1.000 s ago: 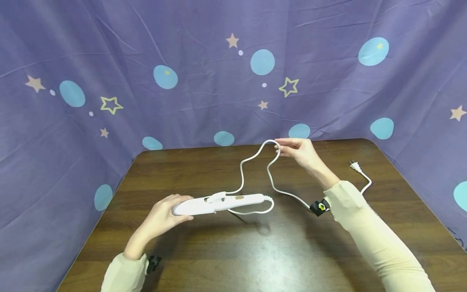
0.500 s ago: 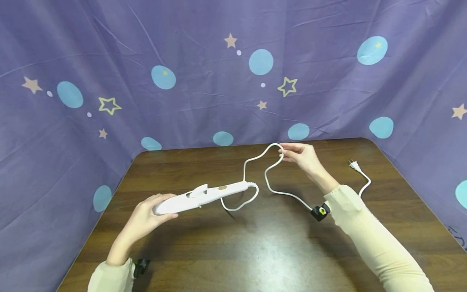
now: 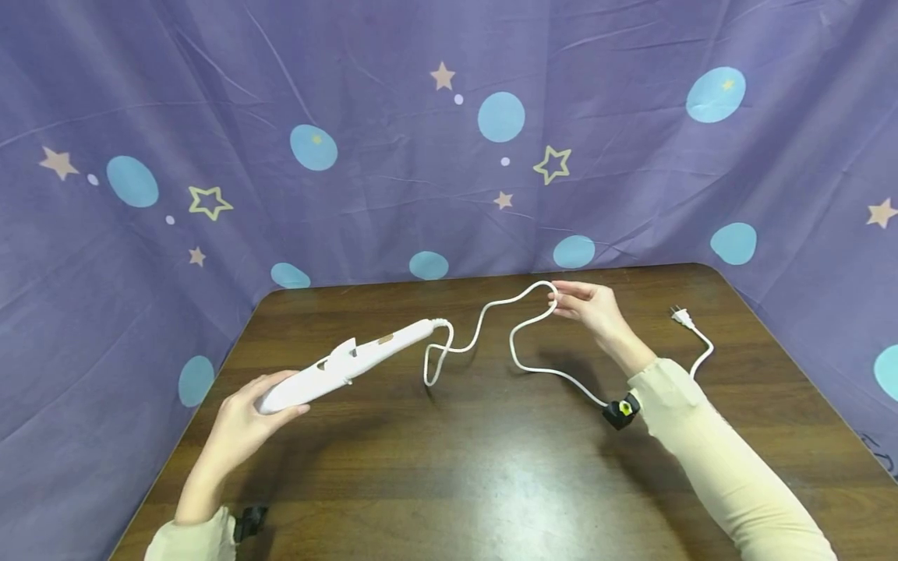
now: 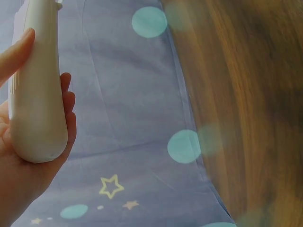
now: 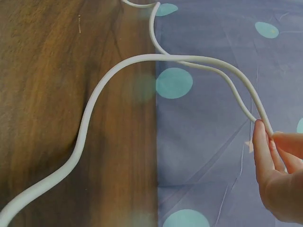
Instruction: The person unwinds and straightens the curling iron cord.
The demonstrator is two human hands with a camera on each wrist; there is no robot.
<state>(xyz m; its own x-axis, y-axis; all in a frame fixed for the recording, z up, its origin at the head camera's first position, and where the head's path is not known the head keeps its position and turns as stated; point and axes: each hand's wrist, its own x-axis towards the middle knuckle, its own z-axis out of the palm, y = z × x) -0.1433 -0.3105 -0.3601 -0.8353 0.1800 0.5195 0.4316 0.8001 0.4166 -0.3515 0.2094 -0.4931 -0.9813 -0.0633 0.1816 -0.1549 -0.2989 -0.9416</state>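
A white curling iron with a raised lever and a small gold panel is held above the table, its cord end angled up and to the right. My left hand grips its thick rounded end; in the left wrist view the thumb lies along one side of that end and the fingertips show at the other. The white power cord runs from the iron's far end in loose bends. At the back right, my right hand pinches a bend of the cord between thumb and fingers, lifted off the table.
The cord's two-pin plug lies on the brown wooden table at the right, beyond the right sleeve. A purple curtain with stars and blue spots hangs behind the table and along its sides. Black wrist cameras sit at both cuffs.
My left hand has moved left and toward the front with the curling iron, whose cord end has tilted up. My right hand has shifted slightly right, still pinching the cord, which has stretched out.
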